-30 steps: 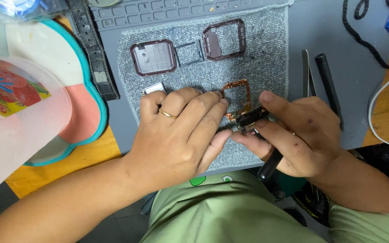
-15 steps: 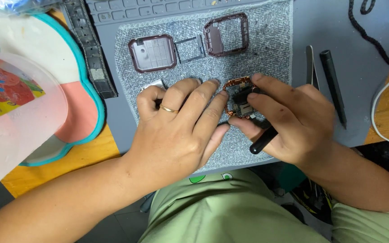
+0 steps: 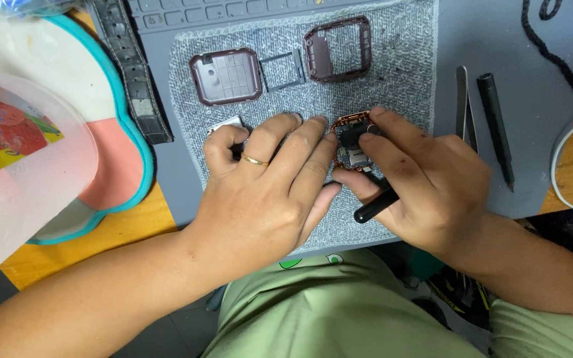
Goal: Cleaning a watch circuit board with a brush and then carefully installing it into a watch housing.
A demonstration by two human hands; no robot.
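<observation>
A small copper-edged circuit module (image 3: 349,138) lies on a grey felt pad (image 3: 406,73). My left hand (image 3: 266,179), with a gold ring, rests flat on the pad, and its fingertips touch the module's left side. My right hand (image 3: 426,179) grips a black pen-shaped tool (image 3: 374,207) and presses on the module with its fingertips. On the pad above the hands lie a purple square watch back (image 3: 225,76), a small grey frame (image 3: 282,70) and a purple square watch case (image 3: 337,48). A small silver part (image 3: 224,124) peeks out by my left index finger.
A dark watch strap (image 3: 132,73) lies left of the pad. Metal tweezers (image 3: 464,106) and a black stylus tool (image 3: 495,129) lie to the right on the grey mat. A translucent plastic lid (image 3: 21,166) over a teal-rimmed tray is at left. Cables run at right.
My right hand has moved up and left with the black tool, bringing its fingers onto the circuit module. My left hand has shifted slightly and stays on the pad.
</observation>
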